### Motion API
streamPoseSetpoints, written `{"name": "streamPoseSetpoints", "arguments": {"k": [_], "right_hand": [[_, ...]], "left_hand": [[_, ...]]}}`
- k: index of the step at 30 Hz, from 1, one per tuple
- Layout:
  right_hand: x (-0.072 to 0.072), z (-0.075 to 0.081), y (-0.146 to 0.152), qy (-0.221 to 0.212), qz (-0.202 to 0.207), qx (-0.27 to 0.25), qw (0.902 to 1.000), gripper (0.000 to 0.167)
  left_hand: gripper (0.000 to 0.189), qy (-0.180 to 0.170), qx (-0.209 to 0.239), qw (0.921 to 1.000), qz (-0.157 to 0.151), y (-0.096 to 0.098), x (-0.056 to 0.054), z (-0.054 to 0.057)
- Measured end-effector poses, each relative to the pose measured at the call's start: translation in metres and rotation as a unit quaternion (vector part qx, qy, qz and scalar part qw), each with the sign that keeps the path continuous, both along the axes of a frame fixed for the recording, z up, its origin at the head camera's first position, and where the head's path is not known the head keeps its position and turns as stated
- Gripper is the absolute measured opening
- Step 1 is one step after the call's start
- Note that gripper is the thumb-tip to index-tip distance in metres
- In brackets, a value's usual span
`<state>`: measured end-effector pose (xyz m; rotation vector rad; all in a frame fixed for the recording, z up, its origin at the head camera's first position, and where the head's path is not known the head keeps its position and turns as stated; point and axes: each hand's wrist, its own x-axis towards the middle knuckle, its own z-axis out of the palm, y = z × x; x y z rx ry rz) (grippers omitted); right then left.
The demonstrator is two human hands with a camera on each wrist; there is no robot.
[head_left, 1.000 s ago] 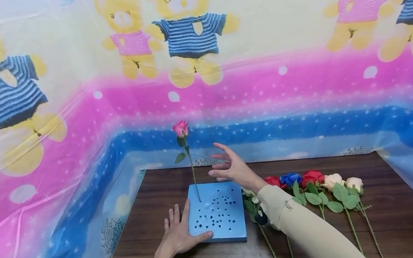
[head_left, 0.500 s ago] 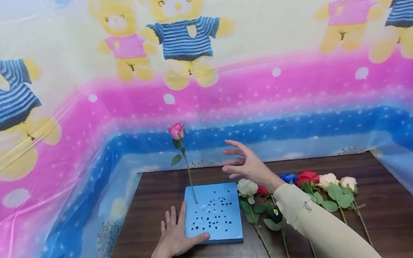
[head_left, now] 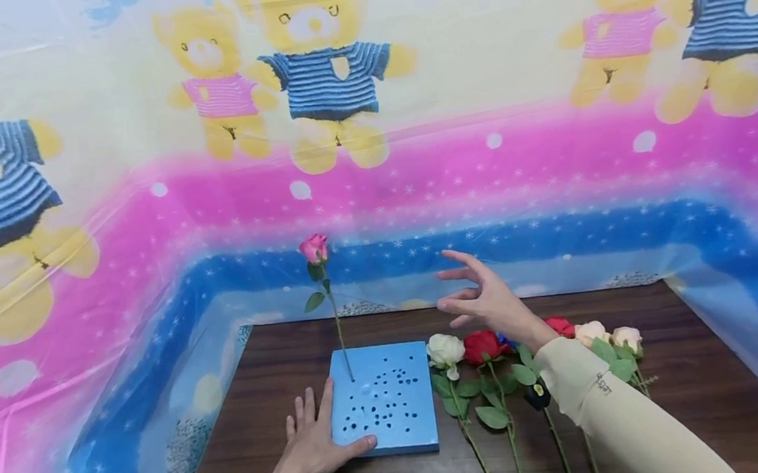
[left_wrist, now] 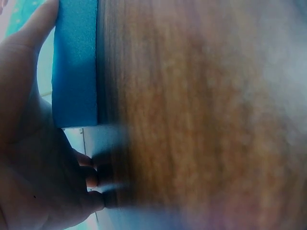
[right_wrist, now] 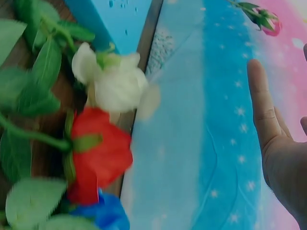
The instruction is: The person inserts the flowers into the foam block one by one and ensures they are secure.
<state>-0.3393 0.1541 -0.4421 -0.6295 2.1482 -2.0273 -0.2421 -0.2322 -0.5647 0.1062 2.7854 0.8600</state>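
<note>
A blue foam block [head_left: 384, 399] dotted with dark holes lies on the table. Near its upper left corner, a pink rose [head_left: 314, 249] stands upright with its stem in the block. My left hand [head_left: 311, 442] rests at the block's left side, thumb over the near left corner, the other fingers spread on the tabletop. In the left wrist view, the block's side [left_wrist: 75, 67] shows beside the thumb. My right hand [head_left: 491, 302] is raised above the flowers, fingers apart, nothing in it. A white rose [head_left: 445, 350] and a red rose [head_left: 483, 346] lie below and left of it.
Several more roses lie in a row to the right, among them a blue rose [right_wrist: 108, 211] and a pale rose [head_left: 628, 339], partly behind my sleeve. A bear-print cloth [head_left: 455, 186] hangs behind the wooden table [head_left: 263, 372].
My right hand has moved right, away from the pink rose and over the lying flowers, uncovering the white and red roses. My left hand stays at the block. The head view has shifted slightly.
</note>
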Motion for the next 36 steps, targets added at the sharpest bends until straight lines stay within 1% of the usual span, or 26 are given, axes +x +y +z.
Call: {"name": "streamPoseSetpoints", "arguments": {"k": [5, 11, 16, 19, 25, 31, 36], "right_hand": [[0.005, 0.005, 0.024, 0.005, -0.012, 0.009, 0.9999, 0.089], [0.016, 0.001, 0.055, 0.009, -0.026, 0.017, 0.9995, 0.090], [0.026, 0.003, 0.082, 0.023, -0.055, 0.022, 0.9980, 0.093], [0.031, 0.004, 0.098, 0.024, -0.072, 0.028, 0.9967, 0.093], [0.040, -0.003, 0.128, 0.020, -0.086, 0.035, 0.9955, 0.093], [0.054, -0.010, 0.162, 0.036, -0.110, 0.066, 0.9911, 0.089], [0.066, -0.012, 0.188, 0.032, -0.122, 0.057, 0.9905, 0.087]], "left_hand": [[0.139, -0.001, 0.006, 1.0000, -0.001, 0.000, 0.000, 0.000], [0.138, -0.019, 0.008, 0.9998, 0.001, -0.002, 0.002, -0.003], [0.138, -0.012, 0.011, 0.9999, -0.003, -0.001, 0.002, -0.003], [0.138, -0.007, 0.008, 0.9999, -0.004, 0.001, 0.000, -0.002], [0.139, -0.012, 0.003, 0.9999, -0.002, 0.002, -0.003, -0.004], [0.139, -0.020, 0.005, 0.9998, -0.005, 0.003, -0.004, -0.005], [0.139, -0.024, 0.008, 0.9996, -0.009, 0.003, -0.005, -0.002]]}}
